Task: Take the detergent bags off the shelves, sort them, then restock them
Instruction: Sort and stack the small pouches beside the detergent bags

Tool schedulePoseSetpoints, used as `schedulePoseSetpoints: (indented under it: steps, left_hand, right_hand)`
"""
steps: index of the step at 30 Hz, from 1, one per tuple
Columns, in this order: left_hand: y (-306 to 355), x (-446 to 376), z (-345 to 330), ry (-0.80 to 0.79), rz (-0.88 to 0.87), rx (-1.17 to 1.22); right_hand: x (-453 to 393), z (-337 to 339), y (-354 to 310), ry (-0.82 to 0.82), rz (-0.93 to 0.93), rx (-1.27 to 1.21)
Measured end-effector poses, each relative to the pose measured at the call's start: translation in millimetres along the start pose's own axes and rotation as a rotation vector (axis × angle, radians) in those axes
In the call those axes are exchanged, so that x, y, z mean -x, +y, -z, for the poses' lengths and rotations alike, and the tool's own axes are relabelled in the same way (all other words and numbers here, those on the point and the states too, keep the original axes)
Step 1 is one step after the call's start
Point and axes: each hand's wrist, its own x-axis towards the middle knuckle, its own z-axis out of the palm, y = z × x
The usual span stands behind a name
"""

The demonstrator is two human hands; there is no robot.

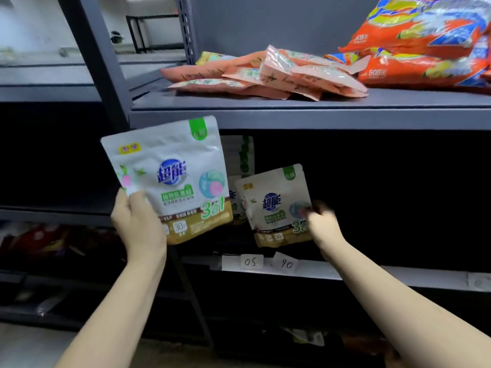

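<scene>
My left hand (136, 221) grips the lower left corner of a white and gold detergent pouch (172, 179), held upright in front of the shelf post. My right hand (322, 221) pinches the right edge of a second, similar pouch (273, 208) inside the dark middle shelf. More pouches of the same kind (240, 158) stand behind these two, partly hidden. On the upper shelf (292, 104) lies a loose pile of pink pouches (260, 73), with large orange detergent bags (425, 43) stacked at its right.
The middle shelf's front edge carries paper labels reading 05 (251, 262) and 90 (286, 264). A grey upright post (101, 62) divides this shelving bay from the one on the left. Dark bags (45, 243) lie low on the left shelves.
</scene>
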Motion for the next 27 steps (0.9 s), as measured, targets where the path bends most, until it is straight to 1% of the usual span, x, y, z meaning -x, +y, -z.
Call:
schedulePoseSetpoints:
  steps: [2, 4, 8, 10, 13, 15, 17, 20, 24, 27]
  left_hand:
    - [-10.2, 6.3, 8.3, -0.038, 0.042, -0.041]
    - [-24.6, 8.1, 16.4, -0.087, 0.129, -0.084]
    - [-55.8, 3.1, 27.3, -0.176, 0.300, -0.169]
    - [-64.7, 1.4, 26.2, -0.255, 0.354, -0.178]
    - [-72.6, -0.6, 23.6, -0.376, 0.414, -0.148]
    - [-79.4, -2.9, 22.1, -0.420, 0.450, -0.116]
    - [-85.6, -3.8, 18.4, -0.427, 0.497, -0.097]
    - [-94.9, -2.6, 10.7, -0.412, 0.571, -0.072]
    - [-111.1, -5.0, 1.3, -0.394, 0.660, -0.060]
    - [-126.4, -11.9, -6.6, -0.354, 0.704, -0.046]
  right_hand:
    - [-2.2, -16.0, 0.7, -0.036, -0.093, -0.039]
    - [-4.3, -35.7, 0.4, -0.089, -0.140, -0.012]
    - [-2.0, -72.8, -9.5, -0.192, -0.181, 0.058]
    - [0.0, -85.8, -14.9, -0.203, -0.171, 0.063]
    - [-1.5, -99.4, -15.5, -0.196, -0.172, -0.079]
    - [-3.2, -104.9, -16.9, -0.200, -0.198, -0.203]
    - [-5.6, -109.6, -13.0, -0.242, -0.194, -0.207]
    - [-6.5, -115.6, -3.4, -0.337, -0.181, -0.078]
    - [-14.1, -118.6, 7.6, -0.293, -0.209, 0.057]
    - [-16.8, -116.0, 4.0, -0.256, -0.219, 0.070]
